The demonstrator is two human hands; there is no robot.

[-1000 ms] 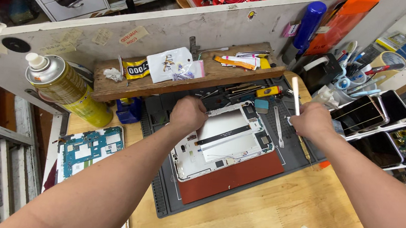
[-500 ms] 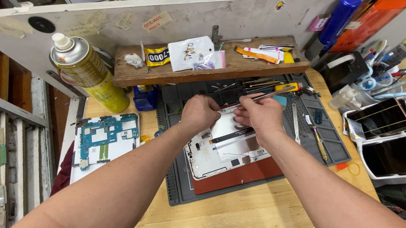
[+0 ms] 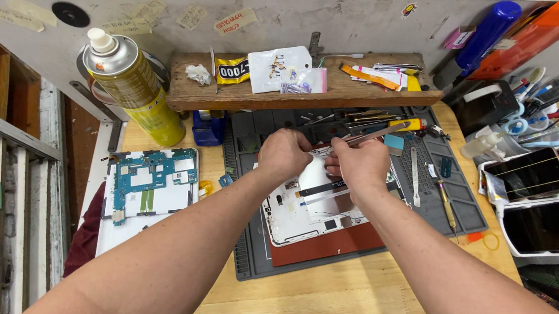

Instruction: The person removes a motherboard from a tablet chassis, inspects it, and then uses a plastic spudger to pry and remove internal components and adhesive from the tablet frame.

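Observation:
An opened white tablet housing lies on a red pad on the grey work mat. Both hands meet over its far edge. My right hand grips metal tweezers whose tips point toward my left hand. My left fingers are pinched together at the housing's top edge; what they pinch is hidden. Black ribbon strips cross the housing's inside.
A yellow spray can stands at the left. A blue circuit board on a white panel lies beside the mat. A wooden shelf holds small bags and parts. Tools lie on the mat's right; dark phone screens sit in trays.
My right hand came from the mat's right side with the tweezers to the housing's far edge, beside my left hand. The view has shifted slightly.

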